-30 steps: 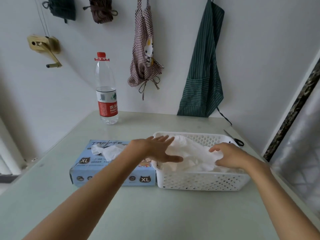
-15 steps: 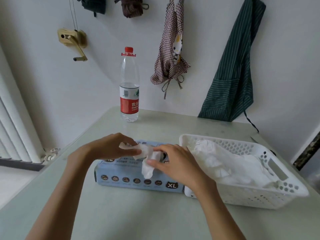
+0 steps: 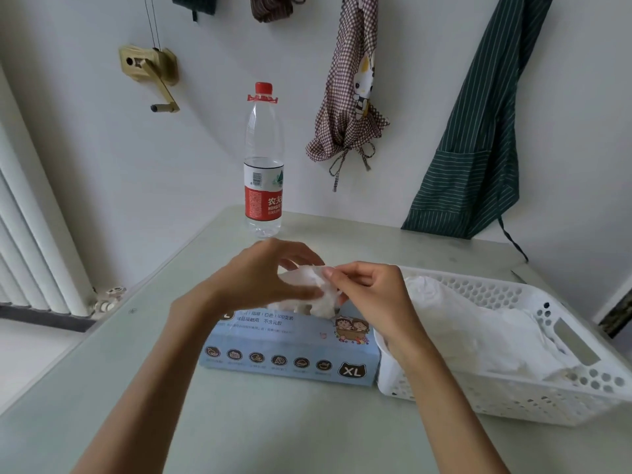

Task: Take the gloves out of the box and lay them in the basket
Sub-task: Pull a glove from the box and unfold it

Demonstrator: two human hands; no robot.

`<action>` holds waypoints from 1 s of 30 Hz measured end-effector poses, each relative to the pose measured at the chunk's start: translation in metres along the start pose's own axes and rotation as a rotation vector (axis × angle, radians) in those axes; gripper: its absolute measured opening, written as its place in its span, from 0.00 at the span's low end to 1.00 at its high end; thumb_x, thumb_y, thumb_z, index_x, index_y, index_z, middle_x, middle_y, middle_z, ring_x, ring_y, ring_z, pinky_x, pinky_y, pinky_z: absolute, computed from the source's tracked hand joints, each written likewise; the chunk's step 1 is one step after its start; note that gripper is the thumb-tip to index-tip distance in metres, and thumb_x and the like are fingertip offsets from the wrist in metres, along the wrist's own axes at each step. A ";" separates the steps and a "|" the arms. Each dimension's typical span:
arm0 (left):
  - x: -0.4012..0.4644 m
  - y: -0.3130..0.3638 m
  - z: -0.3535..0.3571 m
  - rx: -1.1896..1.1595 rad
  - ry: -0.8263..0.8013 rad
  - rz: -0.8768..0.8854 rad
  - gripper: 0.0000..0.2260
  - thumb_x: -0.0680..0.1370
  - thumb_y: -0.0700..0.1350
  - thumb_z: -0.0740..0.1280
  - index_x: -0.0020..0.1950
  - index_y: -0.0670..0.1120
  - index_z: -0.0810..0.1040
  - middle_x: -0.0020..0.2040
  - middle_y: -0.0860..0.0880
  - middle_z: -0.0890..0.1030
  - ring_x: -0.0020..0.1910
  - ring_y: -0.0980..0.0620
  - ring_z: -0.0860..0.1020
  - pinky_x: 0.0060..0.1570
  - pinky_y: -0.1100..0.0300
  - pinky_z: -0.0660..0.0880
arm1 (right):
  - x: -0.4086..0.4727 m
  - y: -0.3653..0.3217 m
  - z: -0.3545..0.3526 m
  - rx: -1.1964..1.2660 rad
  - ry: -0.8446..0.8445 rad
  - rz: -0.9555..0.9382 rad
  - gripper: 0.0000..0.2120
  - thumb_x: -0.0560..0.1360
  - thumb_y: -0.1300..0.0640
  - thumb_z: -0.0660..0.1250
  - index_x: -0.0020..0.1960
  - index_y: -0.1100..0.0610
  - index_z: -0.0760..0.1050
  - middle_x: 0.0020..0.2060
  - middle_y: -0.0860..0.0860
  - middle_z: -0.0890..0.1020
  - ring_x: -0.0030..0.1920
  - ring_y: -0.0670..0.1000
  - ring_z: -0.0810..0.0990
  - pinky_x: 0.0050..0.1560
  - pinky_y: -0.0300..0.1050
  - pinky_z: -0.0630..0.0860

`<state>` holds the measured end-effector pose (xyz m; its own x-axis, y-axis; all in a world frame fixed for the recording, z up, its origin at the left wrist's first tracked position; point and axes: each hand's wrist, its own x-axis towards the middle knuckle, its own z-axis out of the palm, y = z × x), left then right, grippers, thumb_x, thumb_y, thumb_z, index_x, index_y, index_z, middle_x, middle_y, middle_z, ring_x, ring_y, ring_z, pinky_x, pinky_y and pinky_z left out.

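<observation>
Pinching one white glove (image 3: 316,285) between them, the left hand (image 3: 263,275) and right hand (image 3: 369,295) hold it just above the box (image 3: 290,350). Several gloves already lie in the basket (image 3: 581,381) right of the hands; likely more remain boxed.

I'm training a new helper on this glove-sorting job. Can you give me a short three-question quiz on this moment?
1. True or false: both hands hold the same white glove above the blue box.
2. Where does the white basket sit relative to the box?
A. to the person's right, against it
B. behind it, by the wall
C. on top of it
3. Fill in: the basket already holds white ____.

Key
1. True: the left hand and right hand both pinch it.
2. A
3. gloves
</observation>
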<state>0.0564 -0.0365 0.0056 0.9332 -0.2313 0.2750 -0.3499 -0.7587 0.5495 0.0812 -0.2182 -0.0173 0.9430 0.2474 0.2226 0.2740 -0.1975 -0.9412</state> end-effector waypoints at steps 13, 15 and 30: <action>-0.001 -0.009 -0.017 -0.403 0.326 -0.251 0.13 0.76 0.48 0.68 0.52 0.40 0.83 0.45 0.47 0.84 0.44 0.51 0.83 0.40 0.69 0.77 | 0.002 -0.002 -0.013 -0.145 -0.069 -0.106 0.08 0.73 0.51 0.72 0.51 0.52 0.82 0.43 0.45 0.85 0.46 0.44 0.83 0.51 0.41 0.78; -0.001 -0.017 -0.016 -0.344 0.266 -0.309 0.14 0.76 0.50 0.67 0.50 0.40 0.83 0.46 0.45 0.84 0.44 0.48 0.82 0.40 0.68 0.75 | 0.002 -0.008 -0.026 -0.075 -0.173 -0.102 0.11 0.73 0.55 0.71 0.55 0.52 0.81 0.41 0.47 0.86 0.43 0.45 0.84 0.51 0.39 0.79; 0.005 0.003 0.007 -0.569 -0.103 -0.176 0.16 0.78 0.52 0.59 0.42 0.47 0.83 0.33 0.53 0.82 0.26 0.57 0.77 0.26 0.69 0.71 | 0.008 -0.010 -0.043 0.218 0.264 -0.132 0.09 0.77 0.53 0.67 0.44 0.59 0.80 0.33 0.46 0.82 0.35 0.41 0.78 0.37 0.30 0.74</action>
<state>0.0604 -0.0438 0.0028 0.9741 -0.2117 0.0794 -0.1519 -0.3526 0.9234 0.0937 -0.2553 0.0051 0.9261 -0.0013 0.3772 0.3770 0.0332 -0.9256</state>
